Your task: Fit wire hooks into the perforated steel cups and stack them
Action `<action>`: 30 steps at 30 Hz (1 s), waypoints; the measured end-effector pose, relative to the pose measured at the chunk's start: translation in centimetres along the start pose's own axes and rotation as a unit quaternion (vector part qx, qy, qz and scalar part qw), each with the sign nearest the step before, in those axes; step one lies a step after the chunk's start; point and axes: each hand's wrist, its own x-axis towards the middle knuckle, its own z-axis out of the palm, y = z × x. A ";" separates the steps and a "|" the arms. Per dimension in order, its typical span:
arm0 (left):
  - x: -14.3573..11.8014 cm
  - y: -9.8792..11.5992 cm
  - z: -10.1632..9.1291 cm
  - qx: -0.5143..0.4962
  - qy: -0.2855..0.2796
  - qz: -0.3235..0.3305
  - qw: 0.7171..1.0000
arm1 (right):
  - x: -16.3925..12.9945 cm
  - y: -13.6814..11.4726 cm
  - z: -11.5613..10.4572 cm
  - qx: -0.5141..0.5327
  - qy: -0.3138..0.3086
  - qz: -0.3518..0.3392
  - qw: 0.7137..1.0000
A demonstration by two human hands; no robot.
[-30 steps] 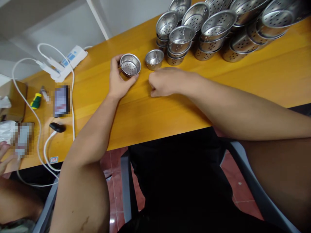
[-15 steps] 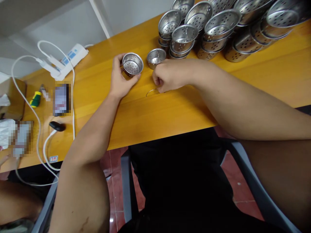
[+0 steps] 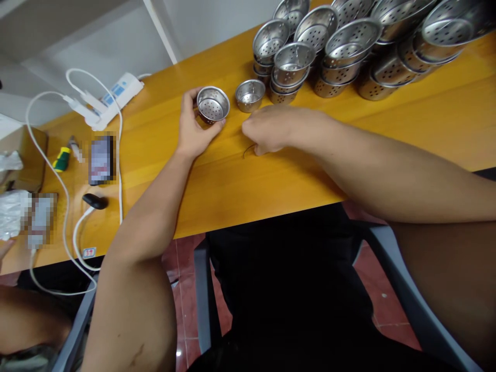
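A small round steel cup with a perforated bottom (image 3: 213,105) is held tilted between the thumb and fingers of my left hand (image 3: 194,129). My right hand (image 3: 269,129) is closed close above the tabletop, and a thin curved wire (image 3: 248,149) sticks out below its fingers. The fingertips on the wire are hidden behind the hand. Just behind my right hand stands a second small perforated cup (image 3: 250,96), upright on the table and apart from the held cup.
Stacks of perforated steel cups (image 3: 292,64) fill the back right of the wooden table (image 3: 217,196). On the left lie a white power strip (image 3: 118,98) with cables, a phone (image 3: 101,160), a green-yellow handle (image 3: 62,159) and a black mouse-like object (image 3: 95,201). Part of another person shows at lower left.
My right hand has moved slightly down and toward me, away from the standing cup, with the wire still in it. My left hand keeps the cup in nearly the same place.
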 end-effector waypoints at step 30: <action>0.3 1.0 0.2 0.015 0.012 -0.059 0.998 | -0.3 0.5 -2.6 -0.060 -0.049 0.038 0.996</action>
